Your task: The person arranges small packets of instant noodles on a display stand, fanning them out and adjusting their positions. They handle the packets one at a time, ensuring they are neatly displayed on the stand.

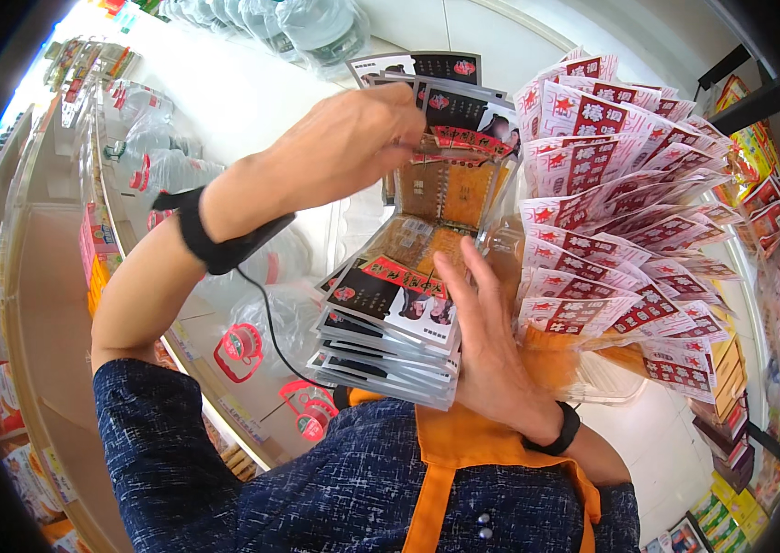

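My left hand (372,135), its fingers curled and slightly blurred, is over the left edge of the upper snack packets (462,131); its fingertips are hidden, so a grip cannot be told. These black-and-white packets have clear windows showing brown and orange food. Below them, a thick stack of similar packets (403,297) fans towards my body. My right hand (493,345) lies along the stack's right side, its fingers apart and pointing up over the packets' edge. To its right, many white-and-red snack packets (590,249) stand in overlapping rows, some leaning outward.
Large clear bottles with red caps (241,345) stand on the left, beside a long shelf edge (120,235). More plastic-wrapped bottles (314,27) are at the top. Colourful hanging packets (766,180) line the right side, with a dark rack bar (752,107). A cable trails from my left wrist.
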The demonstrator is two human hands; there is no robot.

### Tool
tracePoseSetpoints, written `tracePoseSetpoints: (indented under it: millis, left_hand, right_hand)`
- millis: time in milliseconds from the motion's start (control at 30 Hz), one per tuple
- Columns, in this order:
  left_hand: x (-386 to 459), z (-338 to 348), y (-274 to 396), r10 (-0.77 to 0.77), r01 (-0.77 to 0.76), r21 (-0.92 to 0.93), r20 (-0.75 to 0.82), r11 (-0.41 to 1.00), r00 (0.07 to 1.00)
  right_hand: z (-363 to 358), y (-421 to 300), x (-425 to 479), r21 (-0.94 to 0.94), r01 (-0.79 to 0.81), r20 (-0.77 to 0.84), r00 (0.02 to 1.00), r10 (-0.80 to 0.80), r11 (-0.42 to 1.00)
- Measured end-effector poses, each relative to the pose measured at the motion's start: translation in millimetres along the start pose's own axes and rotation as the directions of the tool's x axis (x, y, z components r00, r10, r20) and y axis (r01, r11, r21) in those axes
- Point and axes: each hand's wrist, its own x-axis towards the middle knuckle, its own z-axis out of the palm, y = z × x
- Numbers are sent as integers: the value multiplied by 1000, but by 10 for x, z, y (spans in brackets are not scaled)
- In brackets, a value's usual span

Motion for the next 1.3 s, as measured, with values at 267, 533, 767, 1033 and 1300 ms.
tracePoseSetpoints:
  millis: [267, 533, 767, 1033, 1300]
  left_hand:
    - [-335, -142, 289, 69, 204, -511, 465, 835, 883]
    - [-99, -226, 324, -41, 284, -462, 468, 840, 883]
    - [168, 53, 55, 27, -20, 38, -195, 999, 981]
    - [222, 79, 65, -18, 38, 90, -210, 995, 978]
    - [201, 190, -9, -87, 85, -16, -249, 996, 965]
  right_hand:
    - [76, 65, 1, -92, 134, -205, 967, -151, 987]
    - [109, 97, -44, 136, 68, -78, 995, -58, 988]
    - [22, 37, -12, -2, 101, -15, 995, -101, 995]
    - [-6, 3, 1, 6, 94, 9, 996, -94, 996]
    - [-7, -8, 7, 3, 88, 13, 996, -88, 996]
